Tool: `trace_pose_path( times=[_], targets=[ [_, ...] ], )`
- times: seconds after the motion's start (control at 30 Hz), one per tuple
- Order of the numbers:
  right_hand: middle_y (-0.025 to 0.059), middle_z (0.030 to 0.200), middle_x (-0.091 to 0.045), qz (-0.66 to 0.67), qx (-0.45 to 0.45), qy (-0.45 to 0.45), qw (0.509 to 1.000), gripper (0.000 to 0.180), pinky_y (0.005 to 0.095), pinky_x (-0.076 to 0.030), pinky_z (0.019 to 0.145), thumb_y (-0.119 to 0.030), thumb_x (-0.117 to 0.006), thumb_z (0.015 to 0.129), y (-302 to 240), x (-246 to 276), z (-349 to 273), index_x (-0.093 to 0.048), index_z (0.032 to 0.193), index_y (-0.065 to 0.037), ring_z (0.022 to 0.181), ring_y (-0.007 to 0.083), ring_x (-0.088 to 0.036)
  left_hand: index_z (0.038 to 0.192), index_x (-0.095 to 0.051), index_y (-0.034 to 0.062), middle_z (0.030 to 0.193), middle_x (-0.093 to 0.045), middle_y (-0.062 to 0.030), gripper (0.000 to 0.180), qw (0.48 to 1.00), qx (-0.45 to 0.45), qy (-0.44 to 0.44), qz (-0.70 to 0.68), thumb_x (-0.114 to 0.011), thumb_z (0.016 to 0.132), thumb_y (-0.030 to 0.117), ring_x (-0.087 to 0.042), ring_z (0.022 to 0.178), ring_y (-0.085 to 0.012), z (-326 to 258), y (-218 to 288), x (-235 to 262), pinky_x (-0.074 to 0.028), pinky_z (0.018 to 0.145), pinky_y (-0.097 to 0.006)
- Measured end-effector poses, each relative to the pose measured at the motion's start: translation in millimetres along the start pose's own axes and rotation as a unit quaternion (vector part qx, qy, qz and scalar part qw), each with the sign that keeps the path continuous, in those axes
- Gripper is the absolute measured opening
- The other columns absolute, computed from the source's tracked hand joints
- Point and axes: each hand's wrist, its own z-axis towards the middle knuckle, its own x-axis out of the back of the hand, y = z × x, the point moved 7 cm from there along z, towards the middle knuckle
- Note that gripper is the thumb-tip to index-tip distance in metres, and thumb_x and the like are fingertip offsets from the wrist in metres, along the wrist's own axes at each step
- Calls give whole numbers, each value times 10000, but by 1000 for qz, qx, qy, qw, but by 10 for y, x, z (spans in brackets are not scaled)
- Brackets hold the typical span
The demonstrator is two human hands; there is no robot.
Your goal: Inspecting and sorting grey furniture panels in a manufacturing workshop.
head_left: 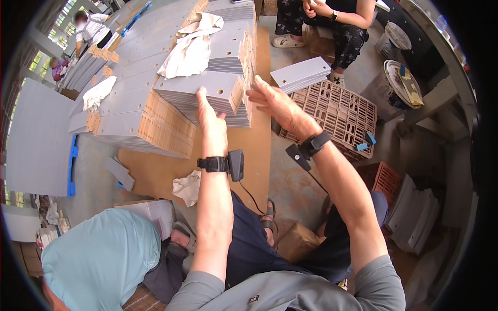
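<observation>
Before me is a stack of grey panels with brown raw edges and small holes; its upper panels sit askew over those below. My left hand is at the near edge of these upper panels, its fingers stretched up along it and seemingly touching; part of the hand is seen edge-on. To the right of the stack's end, my right hand is raised with its fingers apart and nothing in them. A crumpled white cloth lies on the panels behind.
More panel stacks stand at left. Several loose panels rest on an upturned plastic crate. Buckets stand at right. A person in a light blue top bends close at lower left; another person sits ahead.
</observation>
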Motion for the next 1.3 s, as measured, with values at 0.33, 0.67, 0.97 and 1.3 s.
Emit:
trace_pose_path(
  times=[0.33,0.67,0.97,1.3],
  targets=[
    [248,1419,-529,-137,-27,-40,989,969,454,-389,1115,-719,-546,908,-88,251,-807,-467,1406,109,1339,310,-486,1481,-337,25,1429,-424,-162,927,989,101,-110,1,-747,812,519,-433,1321,-283,-1177,-423,201,-368,1117,-491],
    [229,1411,-512,-48,60,-14,997,1030,421,-399,1122,-527,-822,775,-253,635,-1422,-355,1498,39,1333,293,-481,1500,-278,-30,1384,-489,-183,933,856,-82,-469,203,-786,834,382,-487,1297,-267,-1645,-812,-625,-417,1090,-414],
    [203,1507,-424,-259,207,56,942,1165,457,-333,1172,-371,-919,689,-597,1603,-1409,-232,1569,-37,1433,313,-377,1530,-150,58,1447,-435,-212,1043,773,-193,-545,260,-865,785,204,-483,1327,-303,-1353,-1054,-1742,-445,1084,-422],
    [190,1507,-384,-239,201,90,946,1142,441,-346,1161,-405,-928,678,-5,2365,-1033,-279,1544,-42,1393,304,-403,1523,-165,77,1464,-443,-190,1029,771,-117,-560,279,-870,780,173,-470,1337,-259,-850,-1777,-2090,-447,1085,-414]
  ],
)
